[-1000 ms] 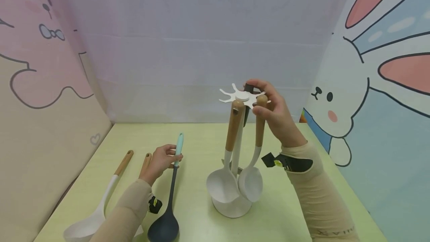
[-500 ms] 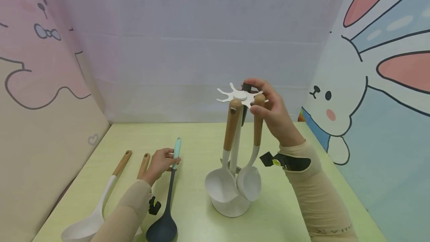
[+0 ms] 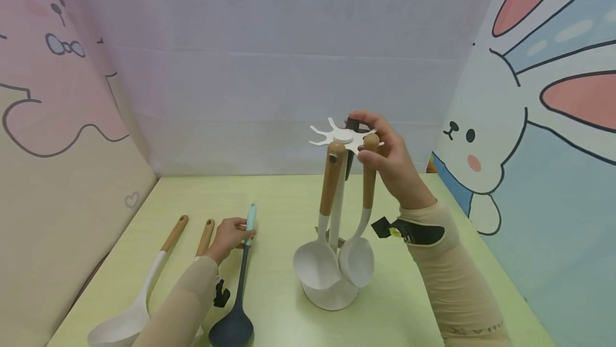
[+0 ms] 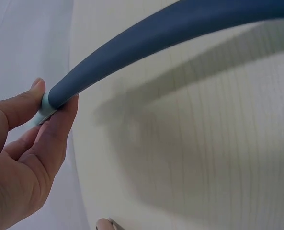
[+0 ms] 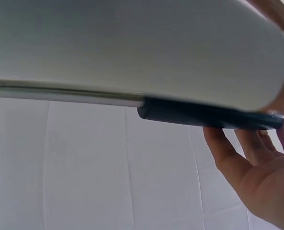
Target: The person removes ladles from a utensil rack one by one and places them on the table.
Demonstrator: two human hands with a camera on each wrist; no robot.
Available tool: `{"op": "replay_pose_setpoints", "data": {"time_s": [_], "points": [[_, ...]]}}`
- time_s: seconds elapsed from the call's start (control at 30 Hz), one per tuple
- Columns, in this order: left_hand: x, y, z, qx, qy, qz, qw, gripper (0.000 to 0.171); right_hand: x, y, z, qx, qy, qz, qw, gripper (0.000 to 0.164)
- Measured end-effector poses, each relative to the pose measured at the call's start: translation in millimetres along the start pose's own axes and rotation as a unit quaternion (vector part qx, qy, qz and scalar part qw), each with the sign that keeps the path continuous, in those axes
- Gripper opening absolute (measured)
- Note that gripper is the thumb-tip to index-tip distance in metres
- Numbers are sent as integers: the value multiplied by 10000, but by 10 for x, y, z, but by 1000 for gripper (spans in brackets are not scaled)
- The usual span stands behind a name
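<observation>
My left hand (image 3: pixel 230 237) pinches the mint handle (image 3: pixel 251 217) of a dark ladle (image 3: pixel 232 328) between thumb and fingers, where the handle meets the shaft in the left wrist view. The ladle's bowl is low in the head view; the shaft hangs above its shadow on the table. At a white utensil stand (image 3: pixel 332 300), my right hand (image 3: pixel 392 157) grips the black handle (image 3: pixel 353 124) of a utensil at the rear. Its metal shaft (image 5: pixel 70 91) shows in the right wrist view; its head is mostly hidden. Two white ladles (image 3: pixel 316 265) with wooden handles hang in front from the stand's hook ring (image 3: pixel 343 136).
On the table's left lies a white utensil (image 3: pixel 122 323) with a wooden handle. Another wooden handle (image 3: pixel 206 234) lies beside my left hand, the rest of it mostly behind the forearm. A fabric backdrop (image 3: pixel 289 85) rises behind the table, with printed walls at both sides.
The left hand and the mint handle have come down slightly, nearer to the table's front. My right hand keeps its grip at the stand, nearly still. The head view has shifted a little.
</observation>
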State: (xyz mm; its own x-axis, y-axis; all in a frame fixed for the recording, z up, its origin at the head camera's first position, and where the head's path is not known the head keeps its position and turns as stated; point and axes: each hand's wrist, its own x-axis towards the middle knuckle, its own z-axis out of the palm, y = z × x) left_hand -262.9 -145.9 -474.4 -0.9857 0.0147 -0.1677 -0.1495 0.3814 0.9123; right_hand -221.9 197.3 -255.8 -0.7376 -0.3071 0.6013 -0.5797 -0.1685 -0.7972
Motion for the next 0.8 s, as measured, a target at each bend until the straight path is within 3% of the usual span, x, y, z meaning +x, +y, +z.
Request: {"op": "replay_pose_setpoints", "data": {"time_s": [0.23,0.57,0.8], "points": [[73,-143,-20,326,44,6,9995,42,-7,-5,-2,-15,9,-10,10000,70],[115,-220,-15,800,72,-5,9968,40,-14,-14,-5,-15,53,-38,10000,72],[148,-304,-19,1285,157,264,9912,23,-22,-23,-7,-32,50,-28,10000,72]]}}
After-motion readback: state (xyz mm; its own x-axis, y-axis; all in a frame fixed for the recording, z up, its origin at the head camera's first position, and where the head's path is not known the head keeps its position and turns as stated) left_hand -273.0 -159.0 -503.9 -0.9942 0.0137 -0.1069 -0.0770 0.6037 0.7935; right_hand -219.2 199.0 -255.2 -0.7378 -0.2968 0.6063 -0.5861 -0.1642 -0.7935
